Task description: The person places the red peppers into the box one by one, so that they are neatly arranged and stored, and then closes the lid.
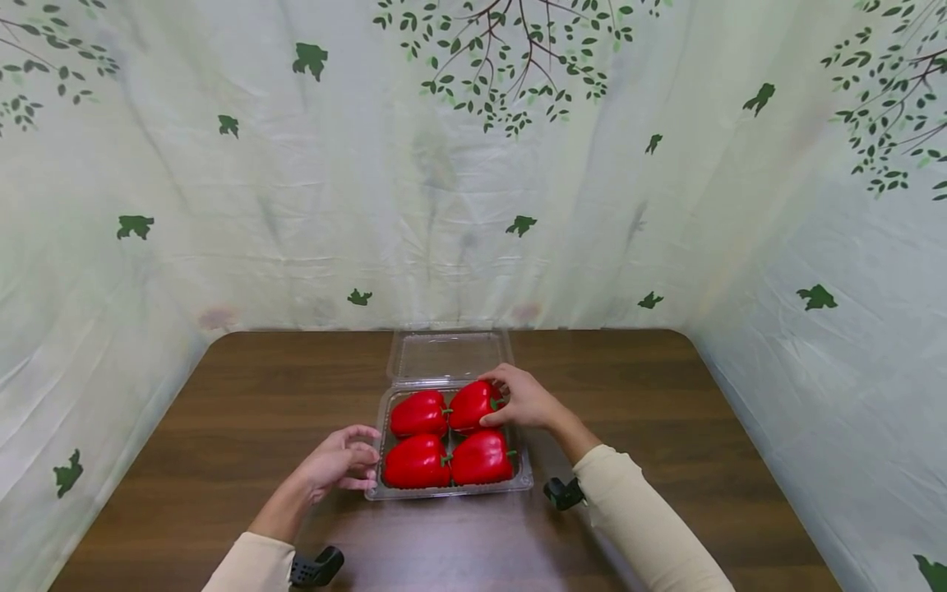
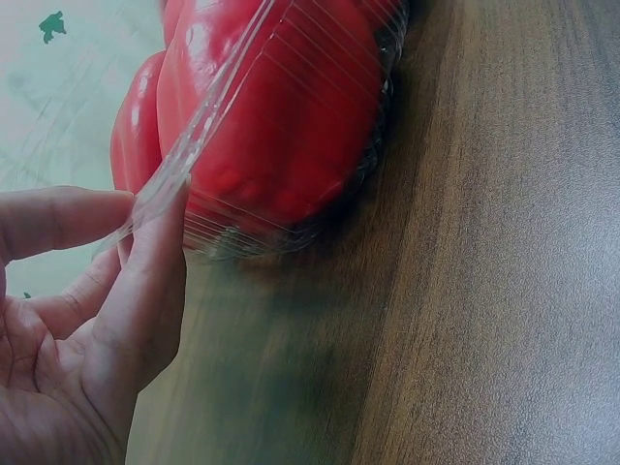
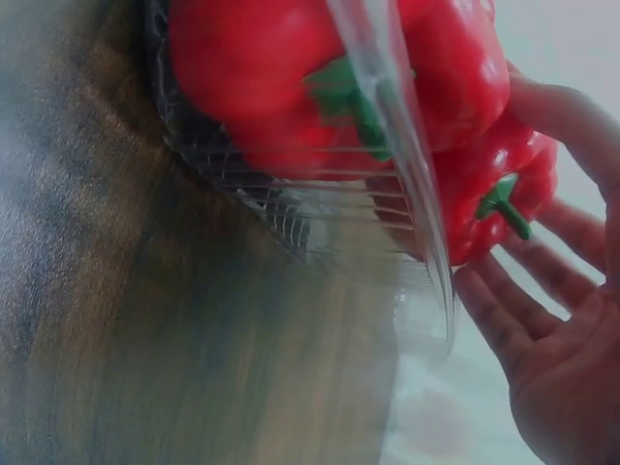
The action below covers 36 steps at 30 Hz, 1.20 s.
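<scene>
Several red bell peppers with green stems sit in two rows in a clear plastic clamshell container point(image 1: 488, 493), its lid point(image 1: 451, 355) folded back behind it. My left hand point(image 1: 336, 464) is at the container's left side; in the left wrist view, thumb and finger pinch the clear rim point(image 2: 199, 136). With fingers behind and thumb in front, my right hand point(image 1: 527, 399) holds the far right bell pepper point(image 1: 469, 405). The right wrist view shows that pepper's stem point(image 3: 502, 201) facing the palm. Near right, another bell pepper point(image 1: 481, 459) lies untouched, as do both left ones.
Under the container is a brown wood-grain table point(image 1: 629, 395). A pale curtain point(image 1: 459, 205) printed with leaves and branches encloses the back and sides. Black wrist devices point(image 1: 316, 567) are worn at both sleeves.
</scene>
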Available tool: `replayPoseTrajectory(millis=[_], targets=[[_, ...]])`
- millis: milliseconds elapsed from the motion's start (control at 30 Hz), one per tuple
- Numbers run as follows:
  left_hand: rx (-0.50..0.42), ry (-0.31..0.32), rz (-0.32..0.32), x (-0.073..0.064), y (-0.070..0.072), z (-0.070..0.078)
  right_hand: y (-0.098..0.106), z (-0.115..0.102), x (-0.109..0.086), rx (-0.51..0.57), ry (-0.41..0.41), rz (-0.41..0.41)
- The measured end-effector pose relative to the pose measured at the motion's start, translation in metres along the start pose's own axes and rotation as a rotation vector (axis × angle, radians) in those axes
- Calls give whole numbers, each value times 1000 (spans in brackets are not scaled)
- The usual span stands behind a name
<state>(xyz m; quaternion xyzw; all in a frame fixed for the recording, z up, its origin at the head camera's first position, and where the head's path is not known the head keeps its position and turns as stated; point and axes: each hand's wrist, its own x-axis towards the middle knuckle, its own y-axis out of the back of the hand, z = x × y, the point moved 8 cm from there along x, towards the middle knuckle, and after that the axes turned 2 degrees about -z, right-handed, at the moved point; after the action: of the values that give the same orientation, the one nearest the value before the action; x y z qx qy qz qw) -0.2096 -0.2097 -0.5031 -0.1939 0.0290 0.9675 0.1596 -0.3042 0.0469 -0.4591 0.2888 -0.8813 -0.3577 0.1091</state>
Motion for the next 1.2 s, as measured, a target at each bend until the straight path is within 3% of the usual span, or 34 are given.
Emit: replayPoseTrajectory(millis=[600,1200], targets=[[-9,0,10,1,0,0,0,0,5,-53,-51,-13],[-6,1,9,0,0,1,1,1,6,-84,-9,-57]])
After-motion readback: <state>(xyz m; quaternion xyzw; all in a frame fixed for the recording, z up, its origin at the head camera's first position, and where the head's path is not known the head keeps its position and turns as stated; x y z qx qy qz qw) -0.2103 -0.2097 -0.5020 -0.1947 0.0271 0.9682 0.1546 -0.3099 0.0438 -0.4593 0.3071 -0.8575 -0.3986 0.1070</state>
